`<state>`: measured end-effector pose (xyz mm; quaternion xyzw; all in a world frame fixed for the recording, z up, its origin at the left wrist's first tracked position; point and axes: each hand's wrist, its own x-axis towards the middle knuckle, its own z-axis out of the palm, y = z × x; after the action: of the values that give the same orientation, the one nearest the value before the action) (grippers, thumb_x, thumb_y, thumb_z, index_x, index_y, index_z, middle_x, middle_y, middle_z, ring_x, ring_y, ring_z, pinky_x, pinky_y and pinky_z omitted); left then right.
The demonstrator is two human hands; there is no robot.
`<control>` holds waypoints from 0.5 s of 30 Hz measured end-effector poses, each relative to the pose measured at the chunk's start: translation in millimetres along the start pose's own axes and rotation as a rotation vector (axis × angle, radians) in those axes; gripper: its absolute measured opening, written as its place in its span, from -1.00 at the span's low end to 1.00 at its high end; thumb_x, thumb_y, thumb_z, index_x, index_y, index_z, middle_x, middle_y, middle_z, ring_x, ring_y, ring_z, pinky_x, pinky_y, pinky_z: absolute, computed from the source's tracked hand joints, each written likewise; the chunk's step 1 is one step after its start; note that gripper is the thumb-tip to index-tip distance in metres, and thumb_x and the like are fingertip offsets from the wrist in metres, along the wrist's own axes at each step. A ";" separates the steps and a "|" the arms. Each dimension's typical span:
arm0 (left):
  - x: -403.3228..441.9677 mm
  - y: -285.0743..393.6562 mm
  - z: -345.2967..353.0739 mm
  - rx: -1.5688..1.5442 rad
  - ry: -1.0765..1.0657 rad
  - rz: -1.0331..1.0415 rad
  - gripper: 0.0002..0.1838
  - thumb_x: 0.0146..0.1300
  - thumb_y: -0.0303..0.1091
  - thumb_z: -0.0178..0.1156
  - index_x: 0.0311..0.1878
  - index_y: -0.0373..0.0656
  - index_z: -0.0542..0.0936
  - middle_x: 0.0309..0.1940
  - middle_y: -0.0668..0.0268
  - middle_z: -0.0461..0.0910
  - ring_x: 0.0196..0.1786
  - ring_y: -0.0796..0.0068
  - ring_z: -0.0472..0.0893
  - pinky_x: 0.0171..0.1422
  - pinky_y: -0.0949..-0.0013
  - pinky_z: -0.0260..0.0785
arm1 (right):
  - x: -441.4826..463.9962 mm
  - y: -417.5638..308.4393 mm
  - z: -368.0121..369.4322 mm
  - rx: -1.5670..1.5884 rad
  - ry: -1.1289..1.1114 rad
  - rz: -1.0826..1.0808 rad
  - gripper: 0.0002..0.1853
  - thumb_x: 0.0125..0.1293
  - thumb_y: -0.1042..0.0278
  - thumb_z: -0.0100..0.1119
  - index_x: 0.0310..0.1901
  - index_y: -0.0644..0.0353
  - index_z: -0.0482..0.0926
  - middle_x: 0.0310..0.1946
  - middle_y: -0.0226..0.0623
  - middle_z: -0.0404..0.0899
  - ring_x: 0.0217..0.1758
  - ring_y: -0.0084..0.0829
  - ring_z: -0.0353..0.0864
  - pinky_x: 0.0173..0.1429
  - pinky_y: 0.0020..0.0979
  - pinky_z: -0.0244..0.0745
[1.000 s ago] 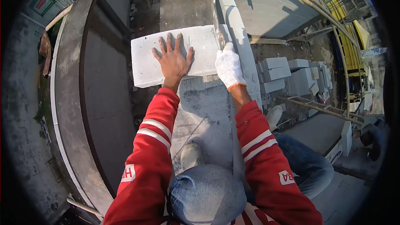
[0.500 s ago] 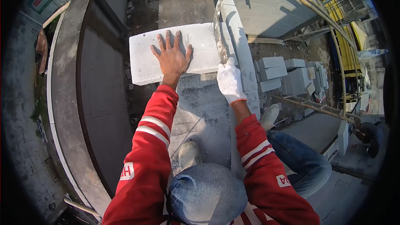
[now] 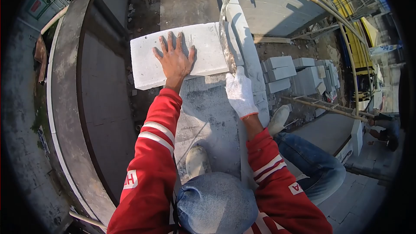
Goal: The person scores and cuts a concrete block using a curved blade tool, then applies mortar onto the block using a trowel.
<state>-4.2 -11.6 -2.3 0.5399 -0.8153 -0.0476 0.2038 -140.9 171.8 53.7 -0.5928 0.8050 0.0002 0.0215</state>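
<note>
The person wears a red top (image 3: 151,160) with paired white stripes around each sleeve and pale, dark-lettered patches lower down. A white knit glove (image 3: 239,92) with an orange edge covers the right hand; the left is bare. Faded blue jeans (image 3: 216,201) meet dusty, pale footwear (image 3: 197,161).

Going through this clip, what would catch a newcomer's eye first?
Probably the big white block at upper centre, with the bare left hand spread flat on it. Next, the right hand, in a white glove, grips a long, stained blade at the block's right end. Bright red sleeves frame the lower view, and something yellow stands out at upper right.
</note>
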 end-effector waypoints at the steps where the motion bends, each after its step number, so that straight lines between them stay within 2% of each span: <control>1: -6.2 -1.2 1.8 0.001 -0.016 -0.011 -0.24 0.40 0.29 0.02 0.56 0.13 0.37 0.62 0.12 0.19 0.68 -0.11 0.01 0.62 -0.50 -0.31 | -1.3 0.9 -13.5 0.054 0.101 -0.013 -0.75 0.43 0.47 0.12 0.06 0.40 0.56 0.10 0.49 0.50 -0.21 0.03 0.76 -0.25 -0.16 0.66; 3: -12.0 0.3 4.0 0.005 -0.033 -0.016 -0.24 0.40 0.29 0.02 0.56 0.14 0.36 0.62 0.12 0.19 0.68 -0.10 0.01 0.62 -0.49 -0.30 | -14.7 -5.4 -44.2 0.114 0.175 -0.019 -0.77 0.41 0.48 0.14 0.03 0.39 0.59 0.16 0.49 0.47 -0.20 0.00 0.76 -0.25 -0.19 0.66; 5: -8.3 -0.3 3.4 0.014 -0.019 -0.011 -0.24 0.40 0.30 0.02 0.56 0.14 0.36 0.62 0.12 0.19 0.68 -0.10 0.01 0.62 -0.49 -0.29 | -21.5 -16.2 -76.5 -0.134 0.367 -0.030 -0.73 0.39 0.50 0.14 0.07 0.39 0.58 0.13 0.50 0.48 -0.22 -0.01 0.75 -0.26 -0.22 0.63; 6: -6.8 0.0 3.1 0.016 -0.023 -0.013 -0.24 0.39 0.30 0.02 0.56 0.14 0.36 0.62 0.12 0.19 0.69 -0.09 0.01 0.62 -0.49 -0.29 | -24.0 -17.4 -79.3 -0.271 0.535 -0.074 -0.69 0.38 0.51 0.15 0.12 0.40 0.58 0.13 0.51 0.47 -0.26 -0.01 0.72 -0.28 -0.23 0.61; 7: -6.0 0.1 2.9 0.016 -0.028 -0.014 -0.24 0.39 0.30 0.03 0.56 0.14 0.36 0.62 0.13 0.18 0.69 -0.08 0.01 0.62 -0.48 -0.29 | -26.1 -18.9 -71.6 -0.270 0.538 -0.070 -0.69 0.38 0.51 0.15 0.12 0.40 0.58 0.13 0.51 0.47 -0.26 -0.01 0.72 -0.28 -0.23 0.61; 9: -5.0 0.1 2.5 0.023 -0.021 -0.012 -0.24 0.39 0.30 0.03 0.56 0.14 0.36 0.62 0.13 0.18 0.69 -0.08 0.01 0.62 -0.48 -0.28 | -30.7 -17.8 -29.9 -0.008 0.470 0.027 -0.69 0.37 0.50 0.17 0.12 0.39 0.59 0.09 0.44 0.50 -0.25 -0.03 0.72 -0.31 -0.26 0.59; 10: -6.6 0.5 3.6 0.028 -0.020 -0.013 -0.24 0.39 0.30 0.03 0.56 0.14 0.36 0.62 0.13 0.18 0.69 -0.07 0.01 0.62 -0.48 -0.28 | -40.4 -12.2 0.0 -0.165 0.288 -0.028 -0.77 0.39 0.50 0.16 0.02 0.37 0.61 0.03 0.31 0.53 -0.24 -0.07 0.74 -0.31 -0.24 0.60; 11: -9.4 0.2 5.5 0.020 -0.018 -0.012 -0.24 0.39 0.30 0.03 0.56 0.14 0.36 0.62 0.13 0.18 0.69 -0.07 0.01 0.62 -0.48 -0.28 | -40.1 -1.6 30.0 -0.080 0.127 -0.004 -0.80 0.38 0.48 0.17 -0.02 0.36 0.60 0.01 0.25 0.54 -0.27 -0.11 0.75 -0.33 -0.25 0.59; 13: -5.3 -2.6 6.8 -0.002 0.003 -0.007 -0.24 0.39 0.30 0.03 0.56 0.14 0.37 0.62 0.12 0.18 0.69 -0.08 0.01 0.62 -0.47 -0.28 | -43.4 -1.6 6.0 -0.116 0.065 -0.075 -0.78 0.38 0.48 0.16 0.00 0.36 0.60 0.01 0.24 0.54 -0.29 -0.11 0.75 -0.34 -0.28 0.57; 14: -7.0 -0.7 7.6 -0.007 0.019 0.000 -0.26 0.37 0.22 0.07 0.54 0.10 0.40 0.61 0.11 0.20 0.68 -0.13 0.00 0.63 -0.47 -0.32 | -37.2 -1.8 -10.2 -0.121 0.066 -0.082 -0.78 0.38 0.48 0.16 0.00 0.36 0.60 0.01 0.24 0.54 -0.29 -0.11 0.75 -0.34 -0.28 0.57; 15: -19.0 -0.2 8.1 -0.004 -0.012 -0.016 -0.26 0.37 0.22 0.07 0.54 0.10 0.40 0.61 0.11 0.20 0.68 -0.13 0.00 0.63 -0.47 -0.32 | -40.2 -6.2 -31.7 0.229 0.109 0.092 -0.74 0.36 0.48 0.17 0.05 0.35 0.59 0.04 0.28 0.54 -0.28 -0.09 0.75 -0.35 -0.30 0.55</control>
<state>-0.7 4.2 -15.1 0.5457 -0.8120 -0.0543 0.1995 -124.2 207.5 86.9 -0.5482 0.8260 -0.1228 0.0451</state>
